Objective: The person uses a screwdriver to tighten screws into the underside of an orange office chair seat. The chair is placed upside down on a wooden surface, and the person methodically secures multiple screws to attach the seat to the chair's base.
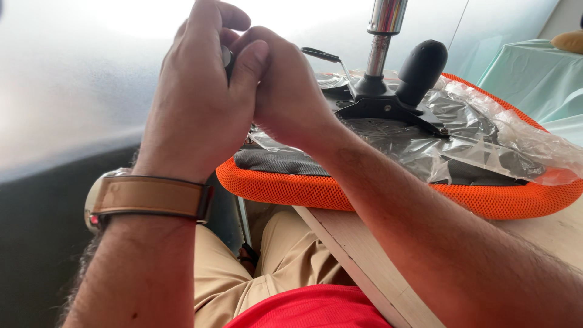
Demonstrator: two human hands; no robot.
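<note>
Your left hand [197, 97] and right hand [282, 91]: clasped around a small, mostly hidden object | orange seat cushion [388, 191]: upside down on table [534, 243]

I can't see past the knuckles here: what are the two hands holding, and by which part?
A small dark-and-silver part shows between the left hand and right hand, pinched by their fingers. What it is, and where exactly it is gripped, cannot be told.

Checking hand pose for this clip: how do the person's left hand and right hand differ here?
The left hand shows its back to the camera, fingers curled over a small dark object that is mostly hidden; the right hand sits behind it, thumb pressed against the left. The left wrist carries a tan strap; the right wrist is bare. The right forearm crosses the wooden table; the left does not. Both are raised together before the orange seat.
</note>
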